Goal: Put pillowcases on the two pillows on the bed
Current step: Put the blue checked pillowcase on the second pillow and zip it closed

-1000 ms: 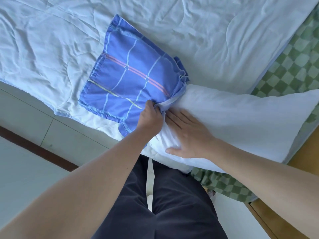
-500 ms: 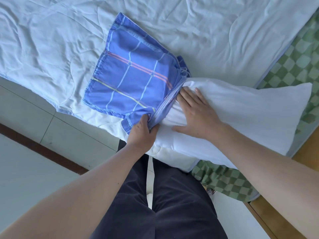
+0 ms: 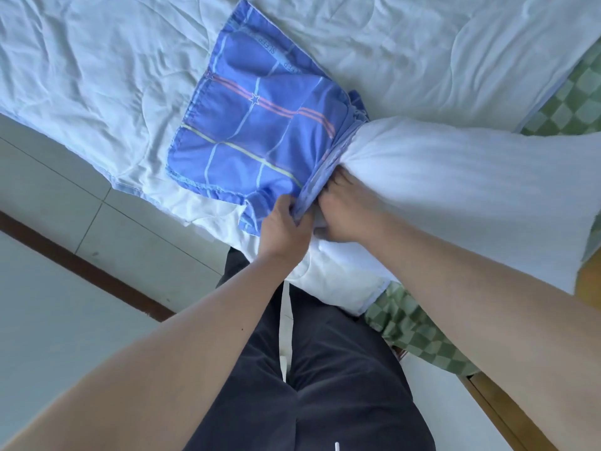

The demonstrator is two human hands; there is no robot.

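A blue plaid pillowcase (image 3: pixel 257 131) lies on the bed with one end of a white pillow (image 3: pixel 455 187) pushed into its opening. The rest of the pillow stretches to the right, bare. My left hand (image 3: pixel 284 227) pinches the near edge of the pillowcase's opening. Just to its right, my right hand (image 3: pixel 344 211) grips the near corner of the pillow at the opening, fingers curled into the white fabric. A second pillow is not in view.
A pale blue-white quilt (image 3: pixel 97 76) covers the bed. A green checked sheet (image 3: pixel 575 102) shows at the right and below the pillow. The wooden bed frame (image 3: pixel 507 415) runs at the lower right. Tiled floor (image 3: pixel 48 190) lies to the left. My dark trousers fill the bottom centre.
My right hand slid from flat on top of the pillow down to its near corner and curled into it. The pillow's end has bunched narrower at the opening. My left hand keeps its pinch.
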